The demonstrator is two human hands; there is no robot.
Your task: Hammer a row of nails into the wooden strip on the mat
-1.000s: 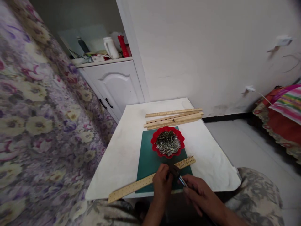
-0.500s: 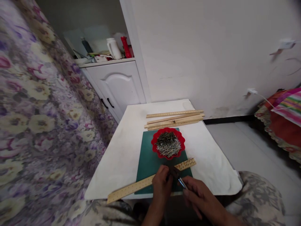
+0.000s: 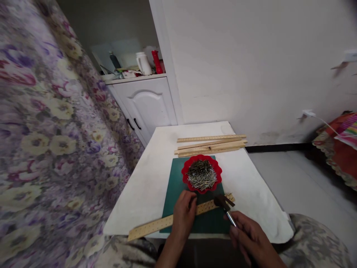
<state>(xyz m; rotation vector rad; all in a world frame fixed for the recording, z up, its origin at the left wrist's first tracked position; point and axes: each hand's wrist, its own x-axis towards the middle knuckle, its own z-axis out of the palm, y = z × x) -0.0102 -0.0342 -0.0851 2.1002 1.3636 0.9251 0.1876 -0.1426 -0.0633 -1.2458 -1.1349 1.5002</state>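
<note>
My right hand [image 3: 248, 234] grips a claw hammer [image 3: 231, 218] by its shiny metal shaft. The dark hammer head hangs over the right end of a perforated wooden strip [image 3: 152, 226]. That strip lies slantwise across a green cutting mat [image 3: 173, 182], its left end reaching past the table's front edge. Over the strip's middle, my left hand [image 3: 184, 212] has its fingers curled together; whatever they pinch is hidden. Just beyond them stands a red scalloped bowl [image 3: 184, 172] full of loose nails [image 3: 202, 175]. Several nails show in the strip's right part.
More wooden strips [image 3: 210, 146] lie at the back of the white-covered table [image 3: 147, 178]. A floral curtain [image 3: 83, 160] hangs close on the left. Behind are a white cabinet [image 3: 150, 108] and a wall [image 3: 237, 67]. My knees flank the table's front edge.
The hammer has moved right with my right hand, away from my left hand. My left hand has shifted slightly left and forward. The whole view has moved a little.
</note>
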